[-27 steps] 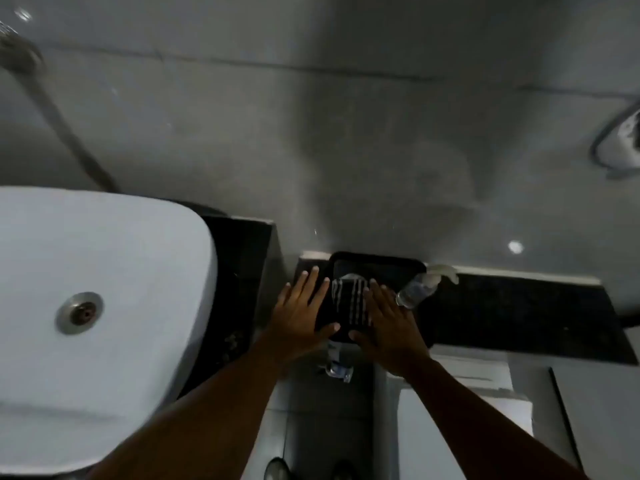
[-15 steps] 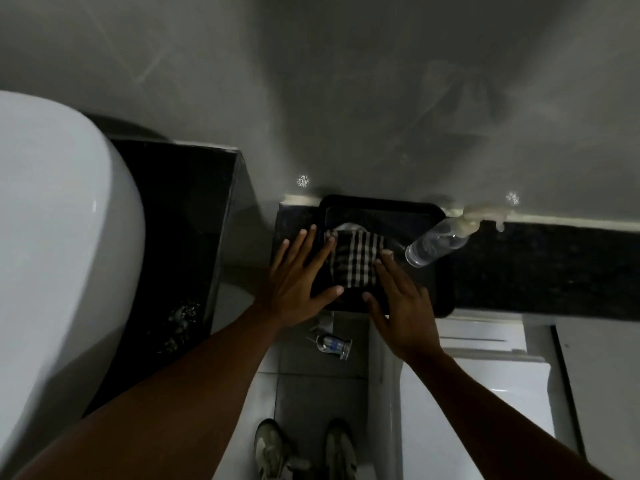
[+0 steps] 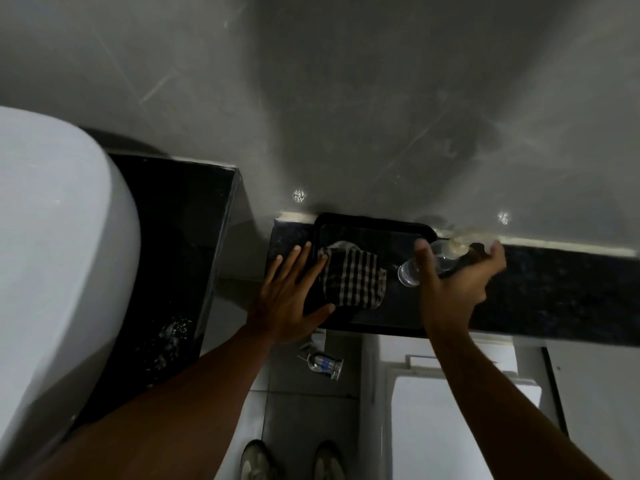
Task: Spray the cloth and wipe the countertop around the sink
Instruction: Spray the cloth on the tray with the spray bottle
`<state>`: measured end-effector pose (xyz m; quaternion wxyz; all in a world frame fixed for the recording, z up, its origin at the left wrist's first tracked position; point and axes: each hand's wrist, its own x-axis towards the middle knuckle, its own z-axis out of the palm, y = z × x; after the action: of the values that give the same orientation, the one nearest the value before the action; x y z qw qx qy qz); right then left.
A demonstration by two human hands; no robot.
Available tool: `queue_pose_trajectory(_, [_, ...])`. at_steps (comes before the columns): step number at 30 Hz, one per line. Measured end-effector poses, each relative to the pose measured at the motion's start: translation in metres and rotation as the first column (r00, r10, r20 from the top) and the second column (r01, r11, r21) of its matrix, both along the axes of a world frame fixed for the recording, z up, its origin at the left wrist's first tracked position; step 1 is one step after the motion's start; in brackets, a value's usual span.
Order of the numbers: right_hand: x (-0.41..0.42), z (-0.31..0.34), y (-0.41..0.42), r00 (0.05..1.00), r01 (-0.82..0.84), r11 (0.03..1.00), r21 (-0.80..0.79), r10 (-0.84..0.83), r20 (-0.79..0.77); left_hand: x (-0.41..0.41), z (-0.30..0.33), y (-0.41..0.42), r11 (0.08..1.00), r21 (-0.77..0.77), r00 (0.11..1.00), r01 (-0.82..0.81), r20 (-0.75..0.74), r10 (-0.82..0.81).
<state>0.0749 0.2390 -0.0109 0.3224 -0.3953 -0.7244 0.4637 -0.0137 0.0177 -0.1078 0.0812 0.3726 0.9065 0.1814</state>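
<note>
A checked dark-and-white cloth lies folded in a black tray on a dark stone ledge against the wall. My left hand rests flat with spread fingers on the tray's left edge, fingertips touching the cloth's left side. A clear spray bottle with a pale trigger head lies tilted at the tray's right end. My right hand hovers over it with fingers spread and curved, not closed around it. The white sink fills the left, on a black countertop.
The dark ledge runs on to the right along the grey wall. Below it stands a white toilet tank and lid. A small glass fitting sits under the tray. My shoes show on the tiled floor.
My right hand has left the cloth and moved right to the spray bottle. The left hand stays flat on the tray's left edge. The view has come closer.
</note>
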Motion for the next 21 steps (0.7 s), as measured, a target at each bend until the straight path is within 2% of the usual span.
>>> queue_pose_trajectory(4, [-0.017,0.002,0.011,0.996,-0.087,0.996,0.028,0.086,0.025,0.002,-0.001,0.000,1.000,0.026,1.000,-0.008,-0.017,0.009])
queue_pose_trajectory(8, [-0.012,0.011,0.014,0.990,-0.112,0.994,0.015,0.113,-0.085,0.002,-0.003,0.000,0.999,0.048,0.999,-0.009,-0.034,0.010])
queue_pose_trajectory(9, [-0.008,0.015,0.016,0.985,-0.139,0.990,-0.001,0.138,-0.105,0.002,-0.004,0.000,0.999,0.049,0.999,-0.011,-0.035,0.013])
queue_pose_trajectory(11, [-0.002,0.024,0.021,0.961,-0.274,0.958,-0.081,0.270,-0.052,0.001,-0.006,-0.001,0.999,0.044,0.999,-0.016,-0.033,0.018])
queue_pose_trajectory(13, [0.002,0.028,0.024,0.864,-0.473,0.850,-0.230,0.499,0.063,0.001,-0.007,-0.001,0.999,0.041,1.000,-0.018,-0.024,0.019])
queue_pose_trajectory(15, [0.002,0.027,0.021,0.694,-0.591,0.719,-0.366,0.685,0.223,0.002,-0.007,-0.001,0.999,0.049,1.000,-0.021,-0.022,0.022])
queue_pose_trajectory(17, [0.002,0.022,0.014,0.542,-0.636,0.674,-0.375,0.737,0.405,0.002,-0.006,-0.001,0.998,0.056,0.999,-0.020,-0.025,0.022])
queue_pose_trajectory(18, [0.001,0.019,0.011,0.505,-0.656,0.677,-0.334,0.722,0.473,0.003,-0.006,-0.001,0.998,0.058,0.999,-0.021,-0.027,0.023])
queue_pose_trajectory(21, [-0.002,0.012,0.007,0.509,-0.676,0.699,-0.235,0.673,0.536,0.003,-0.005,-0.001,0.997,0.078,0.999,-0.024,-0.031,0.027])
